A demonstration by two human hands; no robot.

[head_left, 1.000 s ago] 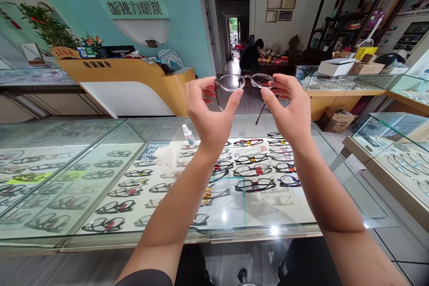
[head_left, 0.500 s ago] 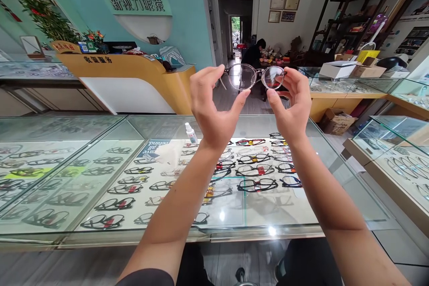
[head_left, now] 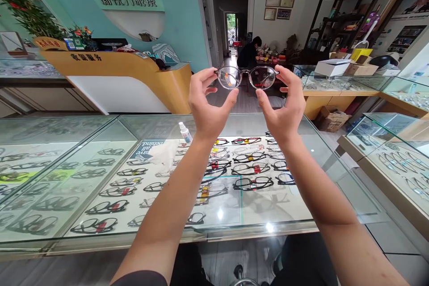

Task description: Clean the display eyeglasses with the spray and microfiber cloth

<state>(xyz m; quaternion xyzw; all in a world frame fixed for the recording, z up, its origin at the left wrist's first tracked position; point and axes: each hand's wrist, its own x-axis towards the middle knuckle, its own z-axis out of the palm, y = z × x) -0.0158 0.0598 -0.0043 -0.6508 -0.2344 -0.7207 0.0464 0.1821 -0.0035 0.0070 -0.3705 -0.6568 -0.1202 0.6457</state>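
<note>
A pair of round, clear-framed glasses (head_left: 246, 72) is held up above the glass counter, its lenses level and facing me. My left hand (head_left: 210, 105) grips the left end of the frame, thumb below and fingers at the hinge. At the right end, my right hand (head_left: 284, 105) pinches the frame in the same way. Red lettering shows on the right lens and an orange mark on the left one. The temples are mostly hidden.
Under the glass counter top (head_left: 254, 228) lie several rows of glasses. A white spray bottle (head_left: 185, 132) and a crumpled white cloth (head_left: 164, 156) are on the left. Behind, a person (head_left: 248, 55) sits at a cluttered table. Another display case (head_left: 385, 165) stands right.
The glasses have turned from a slight angle to face me squarely, and both hands have shifted a little left in the view. The camera view has turned slightly right.
</note>
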